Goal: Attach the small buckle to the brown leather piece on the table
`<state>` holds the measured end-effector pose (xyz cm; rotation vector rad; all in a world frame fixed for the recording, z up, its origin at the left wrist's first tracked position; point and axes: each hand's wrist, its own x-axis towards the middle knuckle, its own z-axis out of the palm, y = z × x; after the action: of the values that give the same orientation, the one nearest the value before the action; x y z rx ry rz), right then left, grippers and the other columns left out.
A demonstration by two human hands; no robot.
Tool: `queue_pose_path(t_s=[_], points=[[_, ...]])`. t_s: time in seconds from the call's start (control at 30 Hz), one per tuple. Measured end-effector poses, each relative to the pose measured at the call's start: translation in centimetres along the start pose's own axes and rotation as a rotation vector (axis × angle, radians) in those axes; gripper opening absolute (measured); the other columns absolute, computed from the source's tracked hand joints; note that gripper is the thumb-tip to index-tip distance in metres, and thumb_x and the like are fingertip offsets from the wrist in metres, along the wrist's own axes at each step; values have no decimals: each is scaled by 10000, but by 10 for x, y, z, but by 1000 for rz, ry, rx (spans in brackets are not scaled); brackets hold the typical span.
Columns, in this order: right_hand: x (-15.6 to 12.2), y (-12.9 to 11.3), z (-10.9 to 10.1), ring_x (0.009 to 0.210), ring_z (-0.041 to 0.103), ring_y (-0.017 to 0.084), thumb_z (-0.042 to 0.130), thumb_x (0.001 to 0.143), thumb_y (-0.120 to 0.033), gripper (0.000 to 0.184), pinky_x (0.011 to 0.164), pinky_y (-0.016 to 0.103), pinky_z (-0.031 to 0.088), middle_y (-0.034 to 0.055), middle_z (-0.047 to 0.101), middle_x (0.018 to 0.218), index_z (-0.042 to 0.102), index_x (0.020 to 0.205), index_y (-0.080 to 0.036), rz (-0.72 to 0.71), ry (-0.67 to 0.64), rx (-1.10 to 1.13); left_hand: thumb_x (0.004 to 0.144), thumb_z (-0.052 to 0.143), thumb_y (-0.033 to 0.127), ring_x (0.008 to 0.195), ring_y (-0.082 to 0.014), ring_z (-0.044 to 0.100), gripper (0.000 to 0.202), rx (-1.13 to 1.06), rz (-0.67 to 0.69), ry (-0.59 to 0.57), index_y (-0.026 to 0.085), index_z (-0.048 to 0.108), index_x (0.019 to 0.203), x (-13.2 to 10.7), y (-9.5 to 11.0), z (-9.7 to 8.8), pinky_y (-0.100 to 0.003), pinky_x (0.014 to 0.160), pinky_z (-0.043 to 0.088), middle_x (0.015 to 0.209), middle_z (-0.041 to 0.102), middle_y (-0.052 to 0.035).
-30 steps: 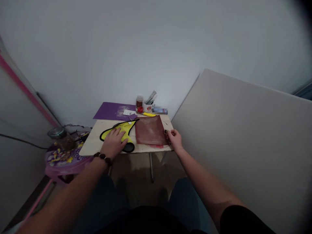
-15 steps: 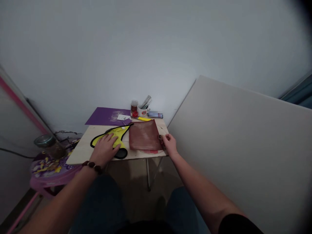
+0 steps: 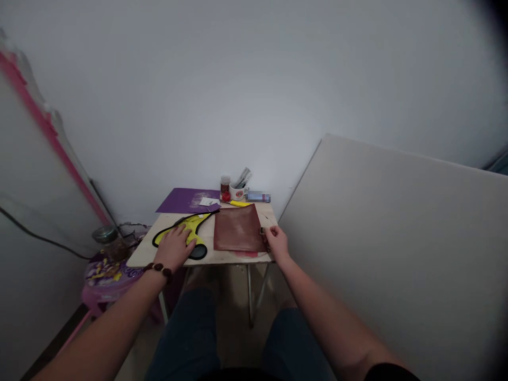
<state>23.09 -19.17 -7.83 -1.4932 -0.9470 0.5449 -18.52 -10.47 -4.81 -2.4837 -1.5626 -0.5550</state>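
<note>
Lying flat, fingers slightly spread, the left hand [image 3: 173,251] covers part of a yellow, black-edged fabric piece [image 3: 193,223] on the pale wooden table [image 3: 141,256]; its long axis slants, narrow tip pointing away and rightward. The right hand [image 3: 277,242] pinches a small dark object [image 3: 262,230] beside the reddish-brown, squarish sheet [image 3: 239,228].

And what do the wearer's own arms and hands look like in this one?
The left hand is ungloved, with a bracelet of chunky dark brown beads at its wrist. The right hand is also ungloved, its wrist unadorned. Both forearms are uncovered; a black sleeve shows higher on the right arm.
</note>
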Motion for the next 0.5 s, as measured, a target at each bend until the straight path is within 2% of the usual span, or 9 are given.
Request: queue_pose_path(t_s=[0.13, 0.33, 0.5], points=[[0, -1, 0, 590, 666, 214, 755, 855, -666, 402, 577, 307, 481, -20, 706, 646, 644, 826, -280, 18, 5, 43, 1120, 496, 474, 1489, -428, 644, 506, 47, -33, -6, 178, 791, 1405, -2, -6, 2, -584, 1238, 505, 1631, 689, -221], [-1, -1, 0, 592, 658, 217, 787, 844, -648, 394, 570, 315, 478, -2, 719, 651, 658, 811, -277, 40, -6, 74, 1122, 479, 508, 1545, -442, 601, 576, 16, -61, -34, 146, 758, 1472, -1, -8, 2, -608, 1277, 484, 1710, 622, -242], [-2, -1, -1, 607, 666, 210, 780, 862, -655, 396, 586, 310, 494, -3, 732, 673, 669, 833, -275, 47, -14, 72, 1125, 471, 531, 1549, -450, 598, 607, 1, -70, -41, 134, 750, 1491, -2, -10, 0, -609, 1297, 471, 1703, 625, -239]])
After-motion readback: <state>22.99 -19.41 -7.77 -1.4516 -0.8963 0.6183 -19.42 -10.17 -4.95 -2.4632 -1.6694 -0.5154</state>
